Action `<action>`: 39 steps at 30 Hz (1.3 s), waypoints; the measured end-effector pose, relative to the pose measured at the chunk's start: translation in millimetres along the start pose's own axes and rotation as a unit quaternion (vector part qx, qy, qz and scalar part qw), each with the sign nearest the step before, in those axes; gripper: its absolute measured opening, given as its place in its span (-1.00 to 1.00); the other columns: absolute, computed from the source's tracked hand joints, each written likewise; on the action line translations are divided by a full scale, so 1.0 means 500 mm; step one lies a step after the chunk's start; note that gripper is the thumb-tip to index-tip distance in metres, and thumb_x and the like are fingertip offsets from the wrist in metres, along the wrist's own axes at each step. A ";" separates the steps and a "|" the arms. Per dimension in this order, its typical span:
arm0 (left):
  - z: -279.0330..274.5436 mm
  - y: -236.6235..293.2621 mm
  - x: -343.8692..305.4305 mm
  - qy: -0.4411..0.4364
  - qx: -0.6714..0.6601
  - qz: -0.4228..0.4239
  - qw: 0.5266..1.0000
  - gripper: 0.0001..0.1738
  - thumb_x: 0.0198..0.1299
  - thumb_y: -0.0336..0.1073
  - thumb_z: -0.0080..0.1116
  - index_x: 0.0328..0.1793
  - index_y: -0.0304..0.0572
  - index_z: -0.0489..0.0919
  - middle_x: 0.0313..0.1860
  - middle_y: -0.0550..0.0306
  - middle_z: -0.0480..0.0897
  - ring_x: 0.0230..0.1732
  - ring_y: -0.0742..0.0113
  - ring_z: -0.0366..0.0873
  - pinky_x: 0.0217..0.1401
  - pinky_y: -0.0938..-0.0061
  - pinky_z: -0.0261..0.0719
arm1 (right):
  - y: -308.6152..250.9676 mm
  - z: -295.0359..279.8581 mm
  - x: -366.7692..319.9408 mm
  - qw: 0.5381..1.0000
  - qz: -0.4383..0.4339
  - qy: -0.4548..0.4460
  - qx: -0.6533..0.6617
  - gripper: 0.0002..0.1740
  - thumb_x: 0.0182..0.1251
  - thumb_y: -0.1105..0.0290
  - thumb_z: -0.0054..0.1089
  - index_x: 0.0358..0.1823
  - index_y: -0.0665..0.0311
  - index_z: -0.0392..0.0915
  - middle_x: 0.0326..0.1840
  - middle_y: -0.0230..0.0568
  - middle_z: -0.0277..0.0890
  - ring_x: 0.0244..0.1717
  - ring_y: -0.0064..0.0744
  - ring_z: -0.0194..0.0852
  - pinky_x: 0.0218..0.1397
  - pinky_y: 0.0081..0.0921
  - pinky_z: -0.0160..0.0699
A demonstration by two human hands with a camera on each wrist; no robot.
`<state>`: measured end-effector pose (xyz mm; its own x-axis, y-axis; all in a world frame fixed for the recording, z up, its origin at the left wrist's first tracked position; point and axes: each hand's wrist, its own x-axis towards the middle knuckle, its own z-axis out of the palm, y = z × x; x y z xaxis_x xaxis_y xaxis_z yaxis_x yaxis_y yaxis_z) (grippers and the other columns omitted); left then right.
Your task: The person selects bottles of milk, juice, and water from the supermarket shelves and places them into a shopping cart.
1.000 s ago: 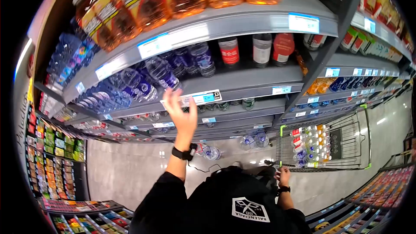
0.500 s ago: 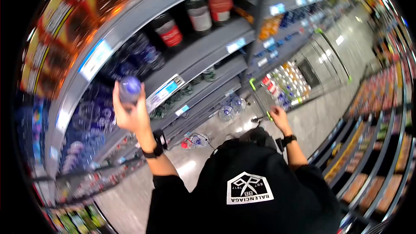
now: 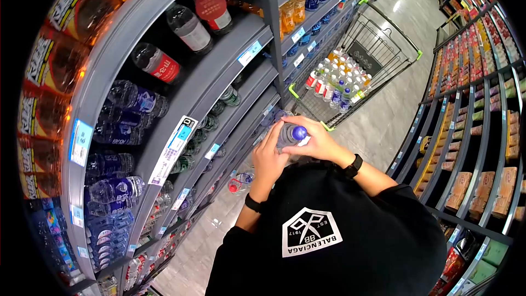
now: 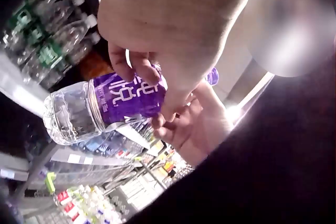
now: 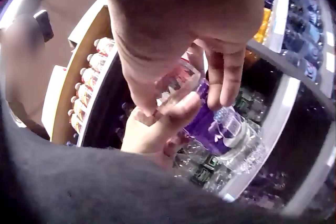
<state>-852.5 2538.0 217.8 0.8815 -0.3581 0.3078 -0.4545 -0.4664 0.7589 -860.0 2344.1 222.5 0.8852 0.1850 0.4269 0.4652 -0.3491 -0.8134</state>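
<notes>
A clear water bottle (image 3: pixel 289 137) with a purple label and a blue-purple cap (image 3: pixel 299 132) is held between both hands in front of the chest, its cap turned up toward the head camera. My left hand (image 3: pixel 267 156) grips one side of it, and my right hand (image 3: pixel 324 143) curls round the other, with the thumbs close together below the cap. In the left wrist view the purple label (image 4: pixel 123 95) and clear base stick out past the fingers. From the right wrist, the bottle's lower part (image 5: pixel 239 142) shows beyond the fingers, while the hands cover its upper part.
A shopping cart (image 3: pixel 378 27) holding several bottles (image 3: pixel 339 79) stands ahead on the right. Curved shelves (image 3: pixel 224 55) of drinks run along the left, including more purple-label bottles (image 3: pixel 116 189). Wrapped bottles (image 3: pixel 241 182) lie on the floor by the shelf. Packaged goods line the right shelves (image 3: pixel 482 131).
The left hand took the bottle from the shelf and brought it rightward to the chest. The right hand left the cart's handle side and now holds the bottle too. The view turned right.
</notes>
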 end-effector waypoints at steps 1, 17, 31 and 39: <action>0.027 -0.010 0.004 -0.035 -0.048 -0.076 0.995 -0.24 0.14 -0.32 0.44 0.52 -0.06 0.49 0.39 -0.04 0.62 0.19 -0.13 0.69 0.08 0.25 0.67 | 0.007 -0.008 -0.015 0.986 0.150 -0.020 0.071 -0.25 0.04 0.36 0.71 0.30 0.34 0.58 0.20 -0.16 0.69 0.12 -0.37 0.69 0.18 -0.45 0.63; 0.400 -0.421 -0.406 -0.046 -0.185 -0.494 0.848 -0.56 0.39 -0.14 0.32 0.27 -0.26 0.64 -0.02 -0.01 0.76 -0.08 0.16 0.68 0.10 0.28 0.62 | 0.844 -0.136 -0.122 0.816 0.484 0.292 0.124 -0.42 0.02 0.34 0.62 0.05 0.31 0.54 -0.37 -0.20 0.65 -0.49 -0.34 0.61 -0.37 -0.31 0.60; 0.347 -0.124 -0.524 -0.179 0.004 -0.637 0.750 -0.54 0.40 -0.14 0.24 0.33 -0.22 0.64 -0.06 0.07 0.79 -0.30 0.38 0.67 -0.19 0.42 0.66 | 1.295 0.052 -0.099 0.758 0.518 0.310 0.248 -0.16 0.12 0.48 0.45 0.49 0.38 0.37 0.39 0.06 0.55 0.41 -0.12 0.53 0.41 -0.29 0.49; 0.288 -0.191 -0.487 -0.060 -0.098 -0.674 0.730 -0.50 0.43 -0.13 0.30 0.41 -0.16 0.59 0.02 0.10 0.76 0.00 0.37 0.70 -0.08 0.45 0.68 | 0.941 0.017 -0.368 0.834 0.508 -0.214 -0.008 -0.38 0.59 0.02 0.00 0.43 0.34 0.45 0.16 0.30 0.64 0.14 0.32 0.65 0.26 -0.05 0.58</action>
<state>-1042.1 2553.4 -12.4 0.4887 0.2448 -0.8374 0.8519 -0.3411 0.3975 -803.8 2153.3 -242.2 0.7427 0.0964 -0.6627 -0.5212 -0.5381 -0.6624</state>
